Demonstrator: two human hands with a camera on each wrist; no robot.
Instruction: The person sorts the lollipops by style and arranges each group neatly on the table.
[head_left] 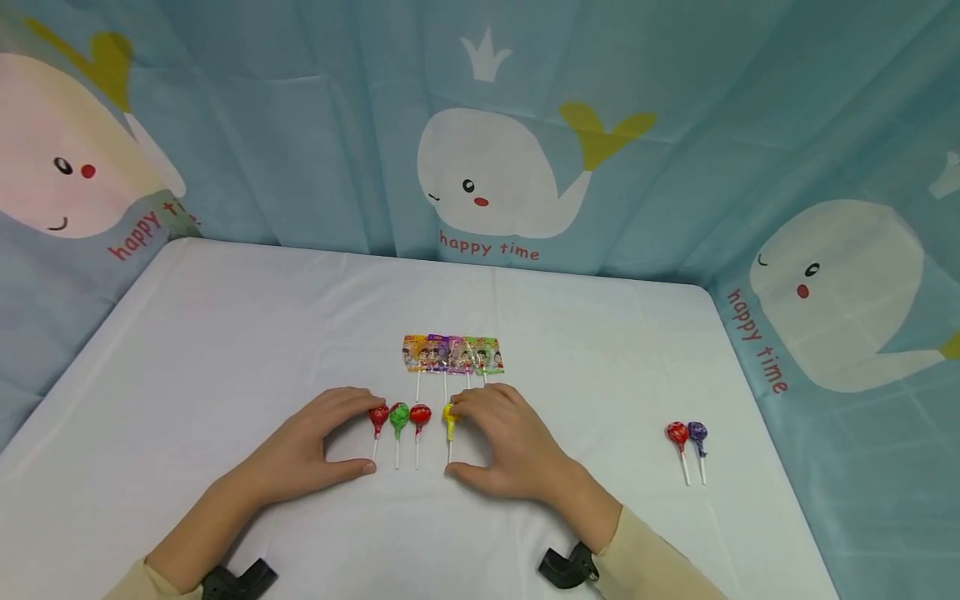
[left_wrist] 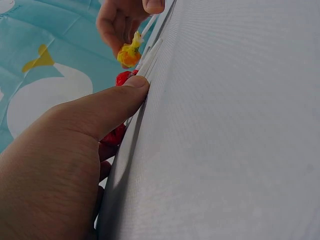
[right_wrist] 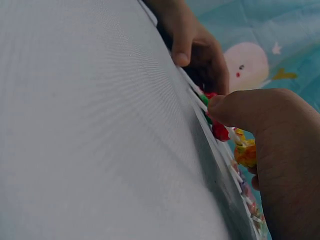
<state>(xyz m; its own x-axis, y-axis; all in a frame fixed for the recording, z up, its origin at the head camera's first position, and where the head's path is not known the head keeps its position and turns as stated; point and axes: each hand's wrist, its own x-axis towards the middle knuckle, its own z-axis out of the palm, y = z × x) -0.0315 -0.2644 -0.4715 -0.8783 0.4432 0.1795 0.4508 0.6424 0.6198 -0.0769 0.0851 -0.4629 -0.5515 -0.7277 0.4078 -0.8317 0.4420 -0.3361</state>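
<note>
My left hand (head_left: 322,442) is at the left end of a row of lollipops, its curved fingers at the head of a red lollipop (head_left: 378,417) and its thumb by the stick's lower end. Beside that lie a green lollipop (head_left: 399,414) and a second red lollipop (head_left: 420,414), sticks pointing toward me. My right hand (head_left: 510,442) holds a yellow lollipop (head_left: 450,421) between fingers at its head and thumb at its stick end, a small gap right of the others. The left wrist view shows this yellow lollipop (left_wrist: 130,52) in the right hand's grasp.
Behind the row lie several lollipops in flat printed wrappers (head_left: 453,354), overlapping side by side. Far to the right, a red lollipop (head_left: 677,433) and a purple lollipop (head_left: 698,433) lie together on the white tablecloth (head_left: 600,350). A blue whale-print curtain (head_left: 322,150) encloses the table's back and sides.
</note>
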